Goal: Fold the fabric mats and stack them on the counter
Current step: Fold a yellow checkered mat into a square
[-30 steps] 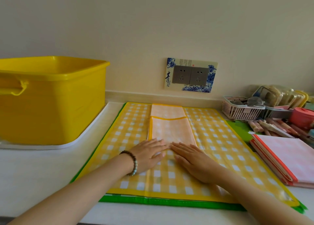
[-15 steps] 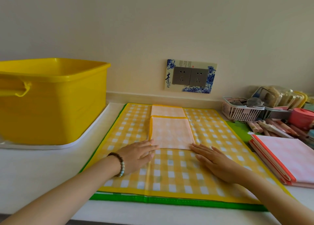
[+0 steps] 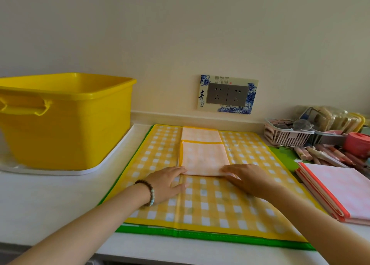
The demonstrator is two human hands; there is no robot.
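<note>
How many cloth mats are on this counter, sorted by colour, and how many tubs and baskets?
Yellow checked mat, spread open: 1
Pale folded mat with yellow trim, lying on it: 1
Green mat underneath: 1
Pink folded pile with red edges: 1 pile, layers unclear
Yellow tub: 1
White basket: 1
Total: 6

Both arms are uncovered as far as I can see: the left forearm point(image 3: 90, 228) and the right forearm point(image 3: 320, 232) show no cloth at all. The left hand point(image 3: 166, 184) wears one thing, a bracelet point(image 3: 148, 192) of round beads sitting snug on the wrist, just behind the palm. Most of its beads are dark brown and glossy. A few on the underside are pale, a milky blue-green. The right hand point(image 3: 248, 178) and its wrist are bare. The nails look short.
</note>
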